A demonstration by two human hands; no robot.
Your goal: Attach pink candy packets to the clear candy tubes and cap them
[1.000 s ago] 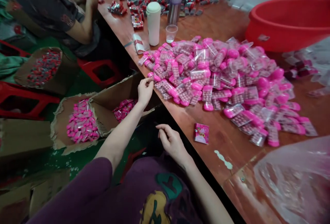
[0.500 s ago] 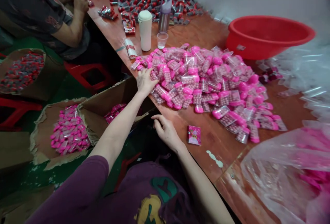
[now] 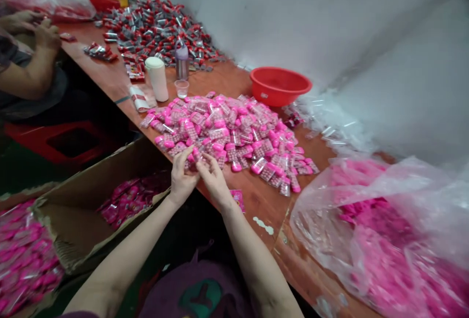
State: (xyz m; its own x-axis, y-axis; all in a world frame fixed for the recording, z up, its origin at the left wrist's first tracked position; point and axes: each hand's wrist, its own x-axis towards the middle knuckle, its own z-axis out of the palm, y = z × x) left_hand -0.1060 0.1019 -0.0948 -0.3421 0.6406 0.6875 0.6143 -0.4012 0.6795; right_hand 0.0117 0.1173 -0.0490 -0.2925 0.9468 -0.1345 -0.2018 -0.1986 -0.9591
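A heap of small clear packs with pink caps and pink beads [image 3: 242, 127] covers the middle of the reddish table. At its near edge, my left hand [image 3: 183, 176] and my right hand [image 3: 214, 176] meet around one pink-capped pack [image 3: 196, 154]. Fingers of both hands are closed on it, and they hide part of it. Just right of my right wrist a pink printed packet [image 3: 238, 199] lies on the table, partly covered by the wrist.
An open carton [image 3: 73, 210] with pink packets stands left, below the table edge. A white tumbler [image 3: 157, 79], a purple bottle [image 3: 181, 61] and a small cup [image 3: 181, 88] stand behind the heap. Beyond are a red basin [image 3: 280, 86], a plastic bag [image 3: 330, 220] and another person's hands [image 3: 47, 34].
The view has swung right. My left hand has come back from the heap's left side to my right hand, which has risen and closed. Both now hold a pack.
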